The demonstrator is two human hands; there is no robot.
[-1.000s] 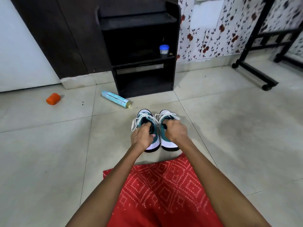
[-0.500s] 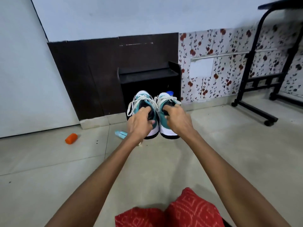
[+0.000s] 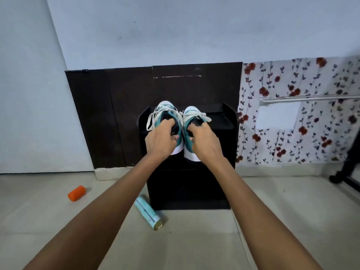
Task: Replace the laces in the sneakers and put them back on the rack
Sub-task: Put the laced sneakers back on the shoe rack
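Two teal and white sneakers with white laces are held side by side in the air, over the top of the black shoe rack [image 3: 227, 152]. My left hand [image 3: 160, 140] grips the heel opening of the left sneaker [image 3: 165, 112], fingers curled inside it. My right hand [image 3: 204, 141] grips the heel opening of the right sneaker [image 3: 191, 115] the same way. Both toes point away from me, towards the dark wall panel. The laces are threaded and loose ends hang at the sides.
A teal spray can [image 3: 149, 214] lies on the tiled floor by the rack's left foot. An orange cap [image 3: 76, 193] lies further left. A black wheeled stand [image 3: 344, 178] stands at the right edge, by the floral wall.
Both hands have lifted the sneakers off the floor and carried them forward, up to the level of the rack's top. The view has moved closer to the rack.
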